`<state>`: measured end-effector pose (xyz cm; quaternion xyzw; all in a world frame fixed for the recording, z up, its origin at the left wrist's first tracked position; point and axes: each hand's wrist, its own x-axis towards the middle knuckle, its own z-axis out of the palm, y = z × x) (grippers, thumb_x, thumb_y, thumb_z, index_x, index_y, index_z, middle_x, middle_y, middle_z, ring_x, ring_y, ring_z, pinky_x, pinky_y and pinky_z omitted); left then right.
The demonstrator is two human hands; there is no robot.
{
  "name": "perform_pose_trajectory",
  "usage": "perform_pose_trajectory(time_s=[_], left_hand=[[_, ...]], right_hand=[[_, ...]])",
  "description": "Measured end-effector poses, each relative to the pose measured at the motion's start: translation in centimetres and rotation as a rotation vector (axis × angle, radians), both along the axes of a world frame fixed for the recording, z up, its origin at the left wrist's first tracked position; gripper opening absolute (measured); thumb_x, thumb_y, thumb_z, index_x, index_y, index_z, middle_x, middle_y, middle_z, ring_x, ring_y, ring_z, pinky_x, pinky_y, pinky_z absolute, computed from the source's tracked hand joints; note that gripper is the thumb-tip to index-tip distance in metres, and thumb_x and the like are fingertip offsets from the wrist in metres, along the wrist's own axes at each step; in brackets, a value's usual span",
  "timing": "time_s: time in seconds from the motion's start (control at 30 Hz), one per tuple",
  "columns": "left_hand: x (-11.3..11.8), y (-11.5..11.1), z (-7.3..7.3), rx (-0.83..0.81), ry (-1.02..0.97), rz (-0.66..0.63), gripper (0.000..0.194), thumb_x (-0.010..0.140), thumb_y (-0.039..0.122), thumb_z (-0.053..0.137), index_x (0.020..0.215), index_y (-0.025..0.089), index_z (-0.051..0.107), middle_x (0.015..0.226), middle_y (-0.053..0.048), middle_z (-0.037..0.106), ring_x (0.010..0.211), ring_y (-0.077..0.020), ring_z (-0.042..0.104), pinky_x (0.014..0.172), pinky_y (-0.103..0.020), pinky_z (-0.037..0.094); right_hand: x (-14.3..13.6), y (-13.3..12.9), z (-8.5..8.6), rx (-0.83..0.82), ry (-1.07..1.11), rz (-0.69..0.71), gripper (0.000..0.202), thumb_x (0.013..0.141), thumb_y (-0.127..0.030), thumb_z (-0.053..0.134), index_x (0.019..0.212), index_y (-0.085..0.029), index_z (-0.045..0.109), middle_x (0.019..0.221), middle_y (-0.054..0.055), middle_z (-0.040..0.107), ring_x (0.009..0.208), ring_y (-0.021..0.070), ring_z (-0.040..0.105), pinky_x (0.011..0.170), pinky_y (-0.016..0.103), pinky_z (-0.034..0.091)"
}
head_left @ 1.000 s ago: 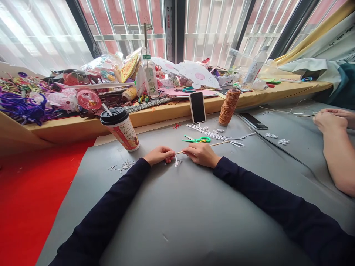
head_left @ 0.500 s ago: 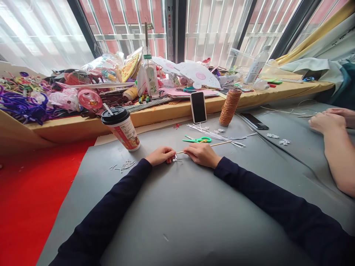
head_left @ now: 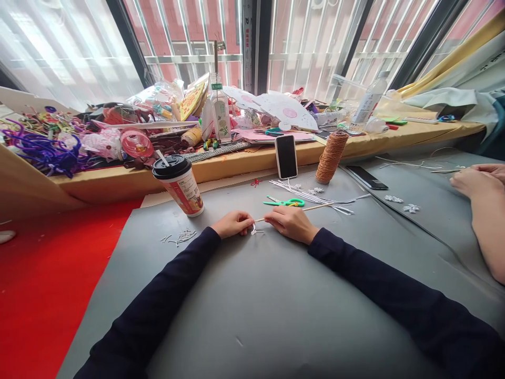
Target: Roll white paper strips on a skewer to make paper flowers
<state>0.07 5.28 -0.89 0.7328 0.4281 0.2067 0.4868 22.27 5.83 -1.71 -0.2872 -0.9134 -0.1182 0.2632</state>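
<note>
Grey tabletop (head_left: 236, 310), broad and roomy nearer than the left hand (head_left: 233, 225) and right hand (head_left: 290, 222); left edge slanting outside the left sleeve (head_left: 153, 295), with red floor (head_left: 43, 295) beyond; white cord piece (head_left: 254, 230) hanging from the left hand, closed to a pinch by the tip of a thin stick (head_left: 321, 205); same stick held in the right hand, curled narrow, with the far end jutting rightward; pale cord scraps (head_left: 181, 237) left of the left hand; green scissors (head_left: 282, 203) just beyond the right hand, then white cords (head_left: 292, 189); farther, paper cup (head_left: 185, 195) beyond the left hand, propped phone (head_left: 286, 158) and orange twine spool (head_left: 332, 158) beyond the right; cluttered ledge (head_left: 244, 159) and barred window (head_left: 213, 31) behind.
</note>
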Motion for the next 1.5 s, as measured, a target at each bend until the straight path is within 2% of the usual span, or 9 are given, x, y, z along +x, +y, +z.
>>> perform_pose_trajectory(time_s=[0.2, 0.43, 0.87, 1.03, 1.2, 1.5], left_hand=[[-0.1, -0.1, 0.1, 0.002, 0.007, 0.009, 0.031, 0.074, 0.042, 0.049, 0.073, 0.012, 0.057, 0.054, 0.001, 0.054, 0.047, -0.0073, 0.049, 0.050, -0.019, 0.040], [0.2, -0.3, 0.9, -0.050, -0.059, 0.005, 0.030, 0.073, 0.041, 0.051, 0.072, 0.011, 0.057, 0.053, 0.002, 0.052, 0.047, -0.0071, 0.049, 0.048, -0.018, 0.040], [-0.1, -0.6, 1.4, -0.041, -0.039, -0.022, 0.031, 0.073, 0.041, 0.052, 0.071, 0.011, 0.058, 0.055, -0.001, 0.056, 0.048, -0.0076, 0.051, 0.051, -0.020, 0.042], [-0.3, -0.6, 1.8, -0.120, -0.078, -0.072, 0.032, 0.071, 0.041, 0.054, 0.073, 0.010, 0.058, 0.059, -0.003, 0.058, 0.053, -0.0104, 0.055, 0.054, -0.023, 0.045], [-0.5, -0.6, 1.7, -0.102, -0.009, -0.072, 0.033, 0.071, 0.041, 0.055, 0.077, 0.009, 0.060, 0.060, -0.004, 0.061, 0.054, -0.0108, 0.057, 0.056, -0.023, 0.046], [-0.4, -0.9, 2.4, -0.063, 0.079, -0.014, 0.034, 0.073, 0.041, 0.050, 0.081, 0.010, 0.063, 0.056, -0.002, 0.060, 0.051, -0.0104, 0.056, 0.054, -0.022, 0.044]], right_hand=[[-0.1, -0.1, 0.2, -0.010, -0.011, 0.006, 0.022, 0.087, -0.027, 0.038, 0.091, -0.021, 0.059, 0.076, 0.002, 0.057, 0.071, 0.0110, 0.050, 0.061, 0.022, 0.031], [-0.4, -0.5, 0.2, -0.049, 0.040, 0.013, 0.023, 0.086, -0.030, 0.039, 0.098, -0.022, 0.058, 0.081, 0.004, 0.057, 0.076, 0.0128, 0.051, 0.064, 0.023, 0.035], [-0.5, -0.5, 0.1, 0.046, 0.030, 0.035, 0.022, 0.086, -0.024, 0.040, 0.095, -0.023, 0.060, 0.080, 0.003, 0.058, 0.073, 0.0130, 0.049, 0.063, 0.025, 0.034], [-0.6, -0.4, 0.2, 0.055, 0.047, 0.060, 0.021, 0.085, -0.022, 0.042, 0.095, -0.025, 0.060, 0.080, 0.002, 0.059, 0.073, 0.0124, 0.049, 0.064, 0.024, 0.034], [-0.6, -0.2, 0.1, 0.081, 0.075, 0.102, 0.020, 0.084, -0.022, 0.045, 0.095, -0.027, 0.061, 0.080, 0.001, 0.059, 0.072, 0.0115, 0.049, 0.064, 0.024, 0.035], [-0.5, -0.1, 0.1, 0.069, 0.071, 0.083, 0.020, 0.083, -0.022, 0.046, 0.093, -0.027, 0.062, 0.081, 0.001, 0.059, 0.072, 0.0117, 0.048, 0.065, 0.024, 0.036]])
